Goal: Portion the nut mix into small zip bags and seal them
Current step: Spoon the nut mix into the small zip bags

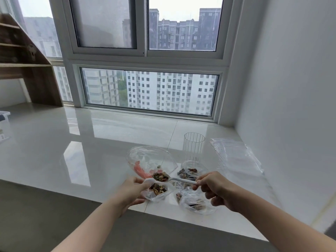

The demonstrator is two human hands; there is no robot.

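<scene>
- Your right hand (pixel 216 190) pinches the handle end of the white spoon (pixel 174 179); its long axis lies nearly level, with the loaded bowl pointing to your left.
- Your left hand (pixel 131 191) grips the mouth of a small zip bag (pixel 156 192), which holds nut mix (pixel 157 189), at the near edge of the sill (pixel 54 142).
- The spoon bowl hangs just above this bag.

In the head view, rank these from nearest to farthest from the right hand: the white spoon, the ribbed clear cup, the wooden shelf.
1. White spoon: its handle is pinched in the right hand, its bowl loaded with nut mix.
2. Ribbed clear cup: stands on the white counter, beyond the hand toward the window.
3. Wooden shelf: far off at the counter's back left.
</scene>
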